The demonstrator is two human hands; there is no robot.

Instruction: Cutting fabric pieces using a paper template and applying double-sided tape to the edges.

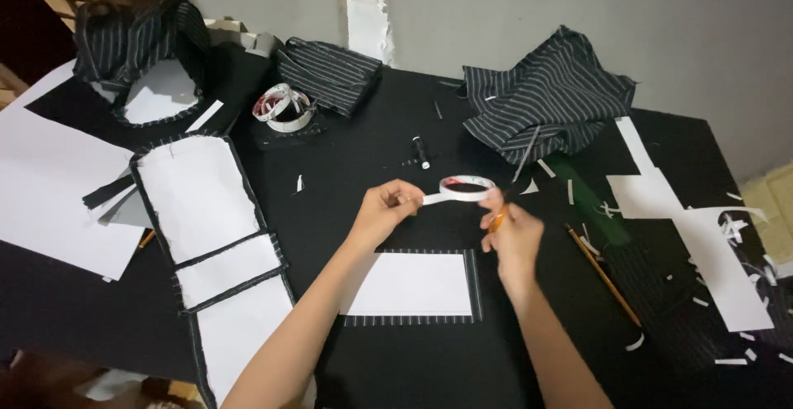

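Above the black bench [396, 128], the left hand [387, 209] pinches the free end pulled from a white ring-shaped tape roll [467, 187] gripped by the right hand [514, 235], over a white paper rectangle [413, 283] edged in striped cloth, untaped, beside three finished cloth-bordered panels [206, 235].

Bare black table [372, 169] lay open directly ahead of both hands, interrupted only by a small black spool [421, 152]. To the left, white card panels [198, 202] blocked the surface. To the right, a pencil [603, 275] and a dark green roll [591, 202] obstructed passage. Striped cloth [545, 95] occupied the far edge, and a card rectangle [410, 285] lay beneath the hands.
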